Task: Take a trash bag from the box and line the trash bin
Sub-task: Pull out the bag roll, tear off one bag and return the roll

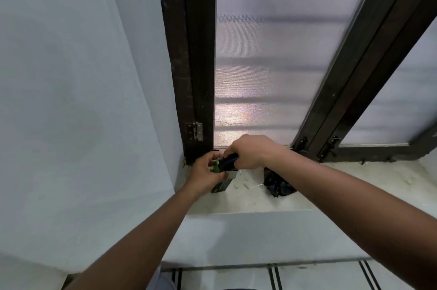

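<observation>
A small green and black trash bag box (221, 186) stands on the pale window sill (255, 202), in the corner by the dark window frame. My left hand (205, 175) grips the box near its open top. My right hand (250, 151) pinches a dark rolled trash bag (229, 161) that sticks out of the box's top. The trash bin is not in view.
A crumpled black plastic bag (277, 182) lies on the sill to the right of the box, with small white scraps (246, 186) beside it. Frosted window panes in dark frames (196, 77) rise behind. A pale wall is on the left and tiled floor below.
</observation>
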The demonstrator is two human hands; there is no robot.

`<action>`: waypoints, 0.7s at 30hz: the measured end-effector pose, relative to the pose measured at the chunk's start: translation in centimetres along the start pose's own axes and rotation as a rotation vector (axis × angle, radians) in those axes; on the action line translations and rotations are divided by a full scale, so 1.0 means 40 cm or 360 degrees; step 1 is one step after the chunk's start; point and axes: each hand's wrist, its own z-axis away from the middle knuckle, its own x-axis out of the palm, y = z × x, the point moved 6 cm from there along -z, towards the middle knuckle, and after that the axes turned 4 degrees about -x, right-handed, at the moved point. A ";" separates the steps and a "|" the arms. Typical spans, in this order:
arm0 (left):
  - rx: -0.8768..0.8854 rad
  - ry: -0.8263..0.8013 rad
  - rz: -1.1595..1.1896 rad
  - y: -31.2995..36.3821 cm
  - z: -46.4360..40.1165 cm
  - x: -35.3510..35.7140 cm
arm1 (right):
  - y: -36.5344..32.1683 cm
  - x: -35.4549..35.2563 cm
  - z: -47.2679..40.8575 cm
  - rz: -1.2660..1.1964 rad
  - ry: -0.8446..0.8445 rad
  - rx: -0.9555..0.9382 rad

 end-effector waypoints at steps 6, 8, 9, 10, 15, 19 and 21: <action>-0.0007 0.0032 0.0052 0.012 0.015 0.004 | -0.065 -0.008 -0.035 0.0308 -0.0060 0.0100; -0.0016 -0.0007 0.0069 0.009 0.016 0.012 | -0.071 -0.005 -0.049 0.0340 -0.0114 0.0128; -0.0024 -0.0011 0.0070 0.010 0.018 0.017 | -0.072 -0.005 -0.055 0.0335 -0.0138 0.0153; -0.0035 0.0000 0.0056 0.014 0.019 0.021 | -0.072 -0.007 -0.060 0.0312 -0.0152 0.0179; -0.0059 0.0113 -0.0014 0.021 0.014 0.024 | -0.064 -0.021 -0.079 0.0062 -0.0114 0.0240; -0.0018 0.0106 0.0075 0.020 0.012 0.021 | -0.037 -0.026 -0.081 -0.0195 -0.0057 0.0306; -0.0012 0.0113 0.0161 0.017 0.010 0.015 | -0.018 -0.038 -0.073 -0.0362 -0.0070 0.0322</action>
